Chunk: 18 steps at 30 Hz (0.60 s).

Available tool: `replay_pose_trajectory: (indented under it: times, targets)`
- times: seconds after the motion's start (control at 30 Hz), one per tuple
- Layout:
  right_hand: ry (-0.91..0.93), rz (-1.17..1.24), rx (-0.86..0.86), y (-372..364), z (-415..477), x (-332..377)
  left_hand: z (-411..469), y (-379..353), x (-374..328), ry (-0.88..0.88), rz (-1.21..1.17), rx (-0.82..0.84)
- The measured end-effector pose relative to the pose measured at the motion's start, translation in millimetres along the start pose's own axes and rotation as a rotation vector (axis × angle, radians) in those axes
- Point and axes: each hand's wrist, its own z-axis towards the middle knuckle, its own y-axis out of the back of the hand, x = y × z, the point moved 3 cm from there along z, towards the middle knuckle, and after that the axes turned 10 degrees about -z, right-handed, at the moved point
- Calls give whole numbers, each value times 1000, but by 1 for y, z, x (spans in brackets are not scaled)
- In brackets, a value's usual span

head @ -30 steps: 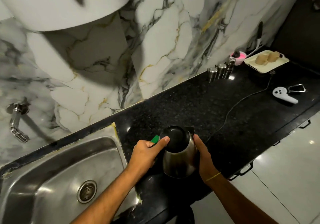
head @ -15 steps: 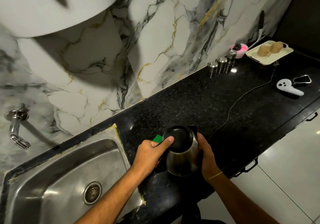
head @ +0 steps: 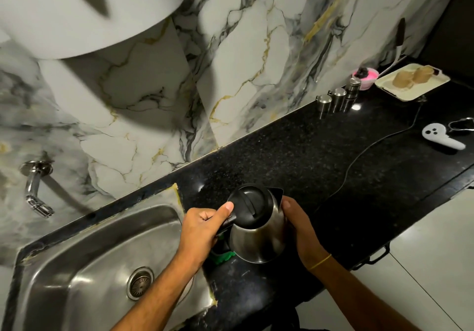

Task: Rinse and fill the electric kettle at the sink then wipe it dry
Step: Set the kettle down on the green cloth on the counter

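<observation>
A steel electric kettle with a closed black lid sits at the near edge of the black counter, tilted a little. My left hand grips its black handle, with the thumb on the lid's edge. My right hand cups the kettle's right side. A green thing lies on the counter under my left hand, partly hidden. The steel sink with its drain lies to the left. A chrome tap juts from the marble wall above it.
A thin cable runs across the counter from the kettle toward a cream tray at the far right. Three steel shakers, a pink bowl and a white controller also sit there. A white drum hangs overhead.
The kettle has tipped and shifted slightly toward the sink, lifting off the green thing. Both hands have stayed on it.
</observation>
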Motion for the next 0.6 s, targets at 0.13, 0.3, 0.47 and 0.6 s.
replay_pose_trajectory:
  times: [0.13, 0.3, 0.47, 0.6]
  targets:
    - [-3, 21, 40, -9, 5, 4, -4, 14, -1, -26, -33, -22]
    - [-90, 116, 111, -26, 17, 1, -7, 32, -5, 0, -100, -23]
    - [-169, -59, 144, -34, 43, -5, -4, 57, -12, -34, -126, 18]
    - [-195, -370, 267, -47, 58, -6, -1, 76, -16, -65, -151, 56]
